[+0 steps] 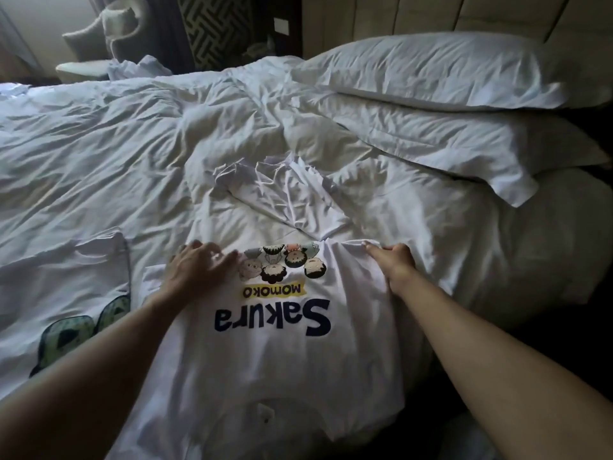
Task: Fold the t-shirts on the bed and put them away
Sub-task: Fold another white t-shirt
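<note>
- A white t-shirt (285, 353) is spread print-up on the near edge of the bed (99, 154), its collar nearest the camera; the print is seen upside down and reads "Sakura" in dark blue, with "MOMOKO" on a yellow band beyond it and a cluster of cartoon faces beyond that
- The left hand (199, 270) is laid flat on the t-shirt just left of the cartoon faces, fingers straight and slightly spread, nothing gripped
- The right hand (394, 263) is seen at the t-shirt's right side, level with the faces, fingers curled round a bunched fold of its cloth
- The t-shirt's far part is crumpled and folded over beyond the faces, and its hem cannot be made out against the bedding
- A second white garment (66, 293) lies left of the t-shirt, with a green-patterned print cut off by the left forearm; no wording can be read on it
- Two white pillows (447, 104) are stacked beyond and right of the t-shirt, against a padded headboard (431, 18)
- Far beyond the t-shirt to the left, a pale armchair (96, 44) is partly hidden by the bedding, beside a dark panel with a maze-like pattern (215, 24)
</note>
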